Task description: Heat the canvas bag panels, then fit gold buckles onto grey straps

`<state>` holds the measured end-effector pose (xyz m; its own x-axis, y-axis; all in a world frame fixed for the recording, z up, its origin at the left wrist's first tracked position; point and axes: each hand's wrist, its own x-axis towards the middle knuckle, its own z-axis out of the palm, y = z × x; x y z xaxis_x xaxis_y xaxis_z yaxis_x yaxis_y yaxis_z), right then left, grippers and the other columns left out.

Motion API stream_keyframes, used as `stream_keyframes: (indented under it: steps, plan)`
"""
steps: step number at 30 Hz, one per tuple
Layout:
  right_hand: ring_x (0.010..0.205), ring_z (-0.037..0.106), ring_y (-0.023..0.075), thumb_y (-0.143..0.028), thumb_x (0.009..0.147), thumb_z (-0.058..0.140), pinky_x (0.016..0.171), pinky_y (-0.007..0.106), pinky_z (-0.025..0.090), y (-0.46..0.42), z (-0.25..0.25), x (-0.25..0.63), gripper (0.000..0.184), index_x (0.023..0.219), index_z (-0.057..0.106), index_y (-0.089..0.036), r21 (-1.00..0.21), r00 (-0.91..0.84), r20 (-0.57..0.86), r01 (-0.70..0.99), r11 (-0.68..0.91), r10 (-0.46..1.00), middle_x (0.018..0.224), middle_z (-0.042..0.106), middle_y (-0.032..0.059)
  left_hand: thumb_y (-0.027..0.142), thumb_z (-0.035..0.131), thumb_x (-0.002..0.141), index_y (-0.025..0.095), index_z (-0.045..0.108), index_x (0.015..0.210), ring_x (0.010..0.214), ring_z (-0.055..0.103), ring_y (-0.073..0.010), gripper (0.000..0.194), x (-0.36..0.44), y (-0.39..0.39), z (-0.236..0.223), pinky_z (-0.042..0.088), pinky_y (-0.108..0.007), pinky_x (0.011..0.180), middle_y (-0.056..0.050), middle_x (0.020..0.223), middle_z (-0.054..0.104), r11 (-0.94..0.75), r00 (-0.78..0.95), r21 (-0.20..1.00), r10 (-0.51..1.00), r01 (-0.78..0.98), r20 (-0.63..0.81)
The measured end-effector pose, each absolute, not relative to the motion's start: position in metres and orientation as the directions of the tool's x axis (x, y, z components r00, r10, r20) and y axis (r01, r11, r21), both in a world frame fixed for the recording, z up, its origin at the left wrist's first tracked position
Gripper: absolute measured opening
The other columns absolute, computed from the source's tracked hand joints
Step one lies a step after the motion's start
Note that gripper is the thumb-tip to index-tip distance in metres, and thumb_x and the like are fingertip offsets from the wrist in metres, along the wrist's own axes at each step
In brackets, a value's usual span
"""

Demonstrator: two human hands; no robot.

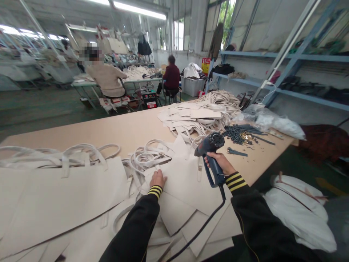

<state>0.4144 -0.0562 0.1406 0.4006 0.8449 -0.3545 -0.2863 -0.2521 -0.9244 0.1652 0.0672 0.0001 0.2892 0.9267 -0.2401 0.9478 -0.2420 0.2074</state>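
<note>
My right hand (221, 162) is wrapped round the handle of a dark blue heat gun (214, 160), its nozzle pointing left above a beige bag panel (182, 182). From the grip a black cord (200, 229) runs down across the stacked panels. My left hand (158, 179) is closed at the left edge of that panel, its fingers bent and partly hidden. Just below the gun's nozzle lies a short strap tab with a small metal buckle (200, 168). Looped beige straps (148, 154) lie beyond my left hand.
Large beige bag pieces with handles (68, 196) cover the table's left. Further back are a pile of panels (188, 116), dark small parts with gold hardware (237, 134) and plastic bags (280, 123). A white sack (300, 211) stands at right. Two people sit at a far table.
</note>
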Motion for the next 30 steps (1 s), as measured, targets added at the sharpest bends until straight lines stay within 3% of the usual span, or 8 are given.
stream_keyframes:
  steps: [6, 12, 17, 21, 27, 30]
  plan:
    - [0.041, 0.054, 0.0106, -0.021, 0.072, 0.058, 0.040, 0.019, 0.048, -0.085, 0.136, 0.424, 0.018, 0.060, 0.060, -0.009, -0.916, 0.408, -0.379, -0.294, -0.273, 0.831, 0.051, 0.061, 0.0053, 0.032, 0.052, 0.074, 0.011, 0.043, 0.104, 0.101, 0.051, -0.0266, 0.037, 0.172, 0.054, -0.002, 0.040, -0.033, 0.080, -0.016, 0.103, 0.054, -0.232, 0.271, 0.171, 0.927, 0.958, -0.260]
    - [0.044, 0.056, 0.0111, -0.021, 0.071, 0.059, 0.042, 0.019, 0.048, -0.107, 0.137, 0.426, 0.018, 0.058, 0.059, -0.010, -0.926, 0.453, -0.351, -0.299, -0.230, 0.820, 0.052, 0.061, 0.0051, 0.026, 0.047, 0.078, 0.011, 0.043, 0.105, 0.099, 0.053, -0.0255, 0.031, 0.172, 0.053, 0.000, 0.041, -0.032, 0.078, -0.017, 0.104, 0.056, -0.231, 0.265, 0.148, 0.922, 0.962, -0.282]
    - [0.040, 0.053, 0.0103, -0.020, 0.071, 0.059, 0.037, 0.018, 0.046, -0.133, 0.138, 0.442, 0.017, 0.056, 0.058, -0.011, -0.936, 0.544, -0.338, -0.278, -0.216, 0.768, 0.048, 0.060, 0.0044, 0.019, 0.045, 0.079, 0.015, 0.055, 0.088, 0.089, 0.057, -0.0182, 0.014, 0.169, 0.048, 0.004, 0.042, -0.027, 0.075, -0.009, 0.091, 0.062, -0.281, 0.331, 0.185, 0.874, 0.942, -0.356]
    - [0.041, 0.054, 0.0101, -0.022, 0.072, 0.058, 0.039, 0.018, 0.047, -0.164, 0.132, 0.456, 0.018, 0.058, 0.059, -0.010, -0.923, 0.565, -0.382, -0.280, -0.265, 0.732, 0.050, 0.061, 0.0051, 0.028, 0.049, 0.081, 0.012, 0.057, 0.082, 0.081, 0.057, -0.0143, 0.018, 0.162, 0.032, 0.006, 0.044, -0.031, 0.074, -0.004, 0.086, 0.061, -0.296, 0.362, 0.214, 0.825, 0.931, -0.433]
    - [0.052, 0.058, 0.0135, -0.029, 0.068, 0.065, 0.045, 0.022, 0.050, -0.247, 0.127, 0.439, 0.020, 0.070, 0.063, -0.009, -0.891, 0.508, -0.454, -0.248, -0.380, 0.732, 0.064, 0.064, 0.0066, 0.035, 0.049, 0.081, 0.011, 0.057, 0.087, 0.082, 0.056, -0.0144, 0.025, 0.169, 0.019, 0.000, 0.045, -0.033, 0.075, -0.004, 0.090, 0.059, -0.228, 0.313, 0.227, 0.821, 0.947, -0.477]
    - [0.060, 0.059, 0.0152, -0.034, 0.070, 0.063, 0.050, 0.024, 0.051, -0.284, 0.134, 0.412, 0.024, 0.077, 0.063, -0.011, -0.878, 0.388, -0.479, -0.225, -0.423, 0.788, 0.072, 0.064, 0.0062, 0.035, 0.048, 0.082, 0.011, 0.055, 0.093, 0.086, 0.055, -0.0156, 0.028, 0.185, 0.017, -0.002, 0.045, -0.035, 0.077, -0.006, 0.095, 0.058, -0.186, 0.284, 0.247, 0.842, 0.951, -0.458]
